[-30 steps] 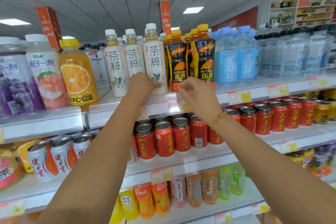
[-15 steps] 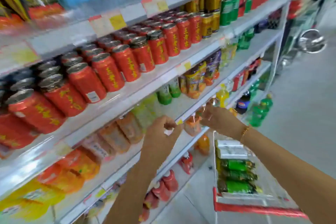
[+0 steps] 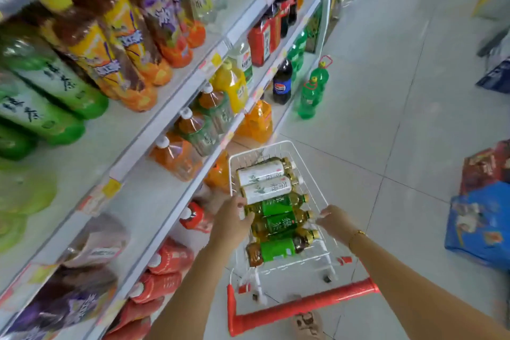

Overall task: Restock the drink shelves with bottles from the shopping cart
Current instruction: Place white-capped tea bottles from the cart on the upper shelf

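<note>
Beyond cart (image 3: pixel 276 143) — green jugs (image 3: pixel 309 99); shelves (image 3: pixel 124 130) left.

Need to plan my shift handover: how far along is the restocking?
Done: the shelves hold many drinks, though blur hides any gaps. In hand: the left hand and right hand reach into the cart at the bottle ends; whether either grips yet is unclear. Left: five bottles lie in the cart, two white bottles and three green bottles.

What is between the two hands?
In the head view, two green-label bottles lie in the cart between the left hand and the right hand.
</note>
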Demonstrator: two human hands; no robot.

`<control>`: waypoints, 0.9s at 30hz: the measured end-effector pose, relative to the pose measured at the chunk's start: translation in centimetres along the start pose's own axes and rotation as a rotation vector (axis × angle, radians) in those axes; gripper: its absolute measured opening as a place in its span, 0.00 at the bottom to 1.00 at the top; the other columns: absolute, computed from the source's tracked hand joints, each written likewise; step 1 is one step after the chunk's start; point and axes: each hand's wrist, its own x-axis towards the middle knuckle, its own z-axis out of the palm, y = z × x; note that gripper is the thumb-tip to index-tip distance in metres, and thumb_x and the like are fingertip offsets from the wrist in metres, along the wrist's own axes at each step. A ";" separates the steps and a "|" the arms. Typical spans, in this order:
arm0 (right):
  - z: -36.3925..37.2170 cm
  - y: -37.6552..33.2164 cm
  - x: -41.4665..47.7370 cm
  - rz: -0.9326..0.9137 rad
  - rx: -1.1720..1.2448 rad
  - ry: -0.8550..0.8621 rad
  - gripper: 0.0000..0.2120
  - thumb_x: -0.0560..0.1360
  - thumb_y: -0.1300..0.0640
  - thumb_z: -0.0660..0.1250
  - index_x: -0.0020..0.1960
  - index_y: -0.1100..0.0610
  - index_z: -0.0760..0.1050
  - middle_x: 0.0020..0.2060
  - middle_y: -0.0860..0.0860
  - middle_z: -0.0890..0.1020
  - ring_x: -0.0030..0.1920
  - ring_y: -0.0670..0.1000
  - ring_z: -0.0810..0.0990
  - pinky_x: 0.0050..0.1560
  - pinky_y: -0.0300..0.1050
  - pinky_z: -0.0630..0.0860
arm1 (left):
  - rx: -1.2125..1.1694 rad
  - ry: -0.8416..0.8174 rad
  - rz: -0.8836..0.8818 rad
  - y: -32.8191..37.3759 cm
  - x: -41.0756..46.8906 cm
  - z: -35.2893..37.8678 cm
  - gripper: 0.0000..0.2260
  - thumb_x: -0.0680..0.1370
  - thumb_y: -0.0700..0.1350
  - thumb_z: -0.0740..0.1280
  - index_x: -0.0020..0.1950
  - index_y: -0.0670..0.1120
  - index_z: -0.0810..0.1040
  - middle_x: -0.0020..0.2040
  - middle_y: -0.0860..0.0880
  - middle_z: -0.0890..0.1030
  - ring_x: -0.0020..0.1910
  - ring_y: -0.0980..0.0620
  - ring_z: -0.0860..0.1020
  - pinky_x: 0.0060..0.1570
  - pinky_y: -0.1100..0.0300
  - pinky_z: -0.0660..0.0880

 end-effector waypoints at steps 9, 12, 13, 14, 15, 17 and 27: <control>5.8 -1.5 13.1 0.013 0.397 -0.028 0.12 0.75 0.53 0.65 0.54 0.59 0.77 0.45 0.55 0.82 0.45 0.56 0.82 0.44 0.46 0.79 | 0.176 -0.073 -0.047 -2.6 16.5 7.9 0.21 0.77 0.42 0.66 0.69 0.43 0.69 0.67 0.44 0.73 0.58 0.42 0.76 0.55 0.55 0.72; 7.7 -2.0 16.2 0.104 0.705 -0.117 0.16 0.74 0.56 0.68 0.58 0.60 0.73 0.39 0.51 0.78 0.36 0.49 0.77 0.34 0.36 0.72 | 0.291 -0.102 0.015 -3.2 20.4 9.3 0.23 0.76 0.41 0.67 0.70 0.41 0.67 0.70 0.42 0.69 0.66 0.44 0.71 0.61 0.57 0.67; 8.3 -2.2 17.1 0.147 0.801 -0.145 0.18 0.73 0.57 0.69 0.60 0.60 0.72 0.39 0.52 0.79 0.35 0.48 0.76 0.36 0.39 0.74 | 0.326 -0.110 0.035 -3.3 21.4 9.7 0.23 0.76 0.41 0.67 0.70 0.41 0.67 0.70 0.42 0.68 0.67 0.44 0.69 0.63 0.58 0.65; 8.8 -2.3 17.9 0.184 0.874 -0.162 0.21 0.72 0.57 0.70 0.63 0.61 0.70 0.41 0.53 0.80 0.36 0.49 0.77 0.38 0.42 0.76 | 0.355 -0.122 0.051 -3.5 22.3 10.1 0.24 0.76 0.42 0.68 0.70 0.41 0.67 0.70 0.42 0.69 0.68 0.44 0.69 0.64 0.58 0.65; 9.3 -2.4 18.6 0.204 0.926 -0.178 0.21 0.72 0.58 0.70 0.62 0.62 0.70 0.43 0.55 0.80 0.38 0.50 0.78 0.42 0.45 0.79 | 0.376 -0.137 0.059 -3.7 23.1 10.5 0.25 0.75 0.42 0.68 0.71 0.41 0.66 0.70 0.42 0.69 0.68 0.45 0.68 0.64 0.58 0.64; 10.0 -2.7 19.6 0.236 1.016 -0.218 0.13 0.73 0.60 0.70 0.55 0.62 0.71 0.42 0.55 0.79 0.37 0.50 0.78 0.39 0.42 0.79 | 0.418 -0.159 0.055 -4.1 24.4 11.2 0.28 0.74 0.45 0.70 0.72 0.42 0.65 0.70 0.43 0.68 0.68 0.45 0.68 0.64 0.57 0.64; 11.2 -5.0 20.4 0.174 0.813 -0.268 0.48 0.55 0.43 0.80 0.69 0.56 0.65 0.62 0.52 0.75 0.56 0.51 0.74 0.56 0.47 0.75 | 0.661 -0.305 -0.090 -4.8 25.0 10.2 0.25 0.68 0.65 0.69 0.40 0.42 0.71 0.34 0.48 0.72 0.32 0.51 0.70 0.26 0.60 0.62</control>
